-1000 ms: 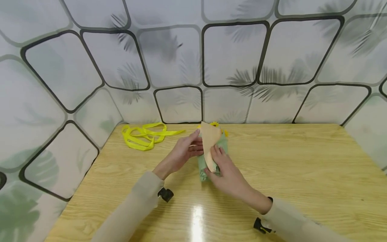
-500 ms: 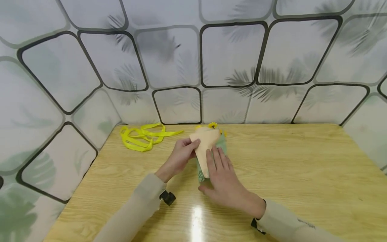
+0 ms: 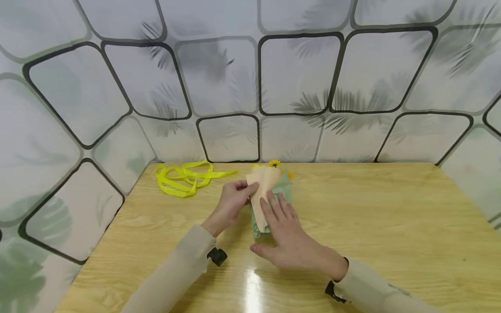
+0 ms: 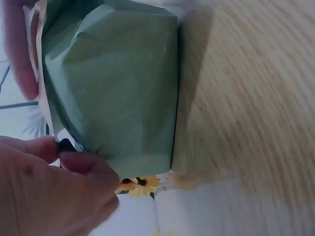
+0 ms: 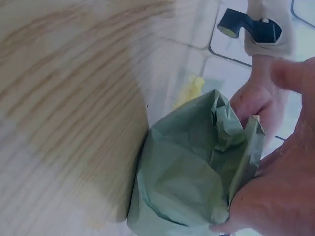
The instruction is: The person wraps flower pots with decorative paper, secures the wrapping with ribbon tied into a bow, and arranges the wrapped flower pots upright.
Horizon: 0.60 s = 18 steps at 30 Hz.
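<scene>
A small bouquet wrapped in green paper [image 3: 282, 184] lies on the table, with yellow sunflowers [image 3: 274, 164] showing at its far end. Over its top is a cream-coloured face of the wrapping paper [image 3: 263, 177], tapering towards the person. My left hand [image 3: 230, 201] pinches the left edge of this paper between thumb and fingers. Seen from the left wrist, the green paper [image 4: 118, 88] bulges beside the pinching fingers. My right hand [image 3: 287, 241] rests with straight, spread fingers on the near right part of the wrap. In the right wrist view, folds of green paper [image 5: 179, 182] gape near the palm.
A loose tangle of yellow ribbon [image 3: 185, 192] lies at the back left of the wooden table [image 3: 372, 217]. Behind the table's far edge rises a patterned wall covering [image 3: 299, 74]. A black camera [image 3: 217, 256] is strapped at the left wrist.
The cream flap, raised a second ago, now lies flatter across the bouquet. My left hand went from beside the paper to pinching its edge; my right hand's fingers straightened and shifted slightly.
</scene>
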Motion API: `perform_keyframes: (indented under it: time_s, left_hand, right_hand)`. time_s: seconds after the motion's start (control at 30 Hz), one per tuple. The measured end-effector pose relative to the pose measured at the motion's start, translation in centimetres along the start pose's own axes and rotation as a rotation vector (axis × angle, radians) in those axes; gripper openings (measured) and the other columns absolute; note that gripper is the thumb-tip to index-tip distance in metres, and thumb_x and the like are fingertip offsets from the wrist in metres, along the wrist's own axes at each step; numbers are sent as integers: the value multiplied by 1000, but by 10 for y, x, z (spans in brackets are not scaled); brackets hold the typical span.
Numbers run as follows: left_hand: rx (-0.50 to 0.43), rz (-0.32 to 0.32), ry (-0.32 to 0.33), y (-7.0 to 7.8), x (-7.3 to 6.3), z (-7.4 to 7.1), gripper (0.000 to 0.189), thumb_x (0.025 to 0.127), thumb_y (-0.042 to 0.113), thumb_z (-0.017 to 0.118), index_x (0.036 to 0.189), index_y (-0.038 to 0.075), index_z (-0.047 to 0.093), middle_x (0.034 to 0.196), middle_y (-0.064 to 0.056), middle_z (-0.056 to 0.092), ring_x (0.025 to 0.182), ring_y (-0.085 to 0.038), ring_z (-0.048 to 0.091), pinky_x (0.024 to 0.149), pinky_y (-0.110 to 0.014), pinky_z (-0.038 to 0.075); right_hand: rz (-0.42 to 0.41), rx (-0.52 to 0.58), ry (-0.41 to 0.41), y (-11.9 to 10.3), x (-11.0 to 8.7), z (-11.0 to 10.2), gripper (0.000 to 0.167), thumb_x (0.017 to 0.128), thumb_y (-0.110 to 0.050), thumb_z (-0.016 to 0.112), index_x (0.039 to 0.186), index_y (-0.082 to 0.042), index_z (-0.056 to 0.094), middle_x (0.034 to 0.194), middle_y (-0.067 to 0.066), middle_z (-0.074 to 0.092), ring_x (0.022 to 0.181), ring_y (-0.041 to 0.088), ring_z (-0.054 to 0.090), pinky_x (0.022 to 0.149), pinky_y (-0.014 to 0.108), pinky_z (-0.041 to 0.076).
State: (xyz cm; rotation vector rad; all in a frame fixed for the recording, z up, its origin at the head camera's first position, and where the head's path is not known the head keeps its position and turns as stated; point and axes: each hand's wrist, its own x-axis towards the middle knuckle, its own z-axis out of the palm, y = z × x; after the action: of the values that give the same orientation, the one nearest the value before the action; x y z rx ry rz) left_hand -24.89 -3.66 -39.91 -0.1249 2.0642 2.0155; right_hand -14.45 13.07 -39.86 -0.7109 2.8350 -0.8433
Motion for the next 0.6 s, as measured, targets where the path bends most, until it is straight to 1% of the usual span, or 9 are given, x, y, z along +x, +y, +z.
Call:
perform_keyframes:
  time_s: [0.1,0.2,0.27,0.37,0.43,0.47,0.5,0.57,0.6]
  left_hand:
    - [67,-21,2,-1,0,-3,30,100,27,68,114,1,68,98,-2,64,79,-10,57,72,-25,51]
    - [24,-77,-38,-7,0,-4,32,102,27,65,117,-1,66,100,-3,66,82,-9,62,73,-24,55]
    - [-20,-95,-57,-11,1,-4,34,103,26,64,120,-3,64,102,-4,68,84,-8,65,73,-22,56]
    - [-61,-88,-45,-14,1,-4,32,102,23,65,118,-5,64,101,-4,68,83,-8,66,70,-20,55]
    - [-73,-87,-34,-15,1,-4,30,102,21,66,117,-5,64,100,-4,67,81,-8,65,68,-20,55]
    - [-77,-87,-28,-16,1,-4,29,101,20,66,117,-5,64,100,-5,67,81,-8,65,68,-20,55]
    - [-82,-88,-21,-16,1,-3,30,101,20,67,118,-5,64,101,-5,66,81,-8,65,68,-20,55]
    - [-88,-87,-5,-16,2,-3,33,100,19,68,122,-4,61,103,-6,64,82,-9,65,67,-20,55]
    - [-91,-83,2,-17,2,-3,35,100,19,69,124,-5,59,104,-6,63,83,-9,65,68,-20,56]
  right_hand:
    - [10,2,-1,0,-1,0,99,99,-53,62,164,-3,7,171,18,-15,157,41,-17,123,72,3]
    - [19,10,16,0,-3,1,96,100,-53,61,163,-2,11,171,19,-13,157,43,-16,121,74,4]
    - [11,24,24,1,-4,0,93,101,-52,59,164,-3,13,171,19,-12,157,42,-15,122,73,4]
    - [18,119,18,2,-5,-4,81,105,-47,53,165,-8,13,172,16,-9,158,39,-15,123,71,4]
    - [40,217,36,5,-5,-9,68,109,-38,45,165,-13,16,172,14,-2,159,35,-9,125,67,10]
    - [44,258,56,7,-5,-12,62,110,-32,42,165,-14,19,172,14,6,159,35,13,123,64,22]
    - [40,288,77,9,-4,-15,58,110,-25,41,164,-13,22,171,15,14,149,36,38,117,58,36]
    - [17,279,132,13,-4,-20,56,107,-14,44,161,-11,32,167,17,30,137,37,53,109,54,47]
    - [-7,248,156,16,-3,-21,55,104,-9,48,158,-9,38,164,18,36,131,38,58,104,53,50]
